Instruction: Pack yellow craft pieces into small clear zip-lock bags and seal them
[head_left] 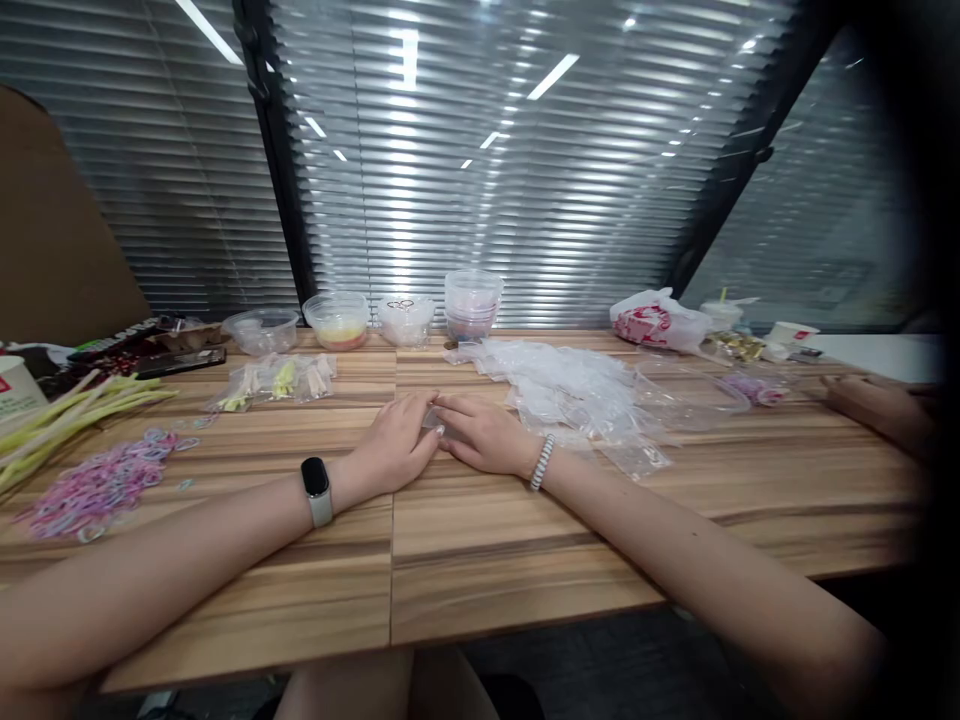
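Note:
My left hand (399, 440), with a fitness band on its wrist, and my right hand (484, 432), with a coiled bracelet, meet at the middle of the table. Between their fingertips a small clear plastic bag (433, 420) shows in part; both hands are closed on it, and most of it is covered by the fingers. Just beyond my right hand spreads a heap of clear plastic bags (562, 385). Farther left lie a few small filled bags (283, 380) with yellow and pale pieces inside.
Pink and purple small bands (105, 485) lie in a pile at left, beside yellow and pale fuzzy stems (82, 415). Clear tubs (337, 322) line the window side. A phone (180, 362) rests at left. Another person's arm (877, 405) reaches in at right, near a white-and-red bag (652, 320).

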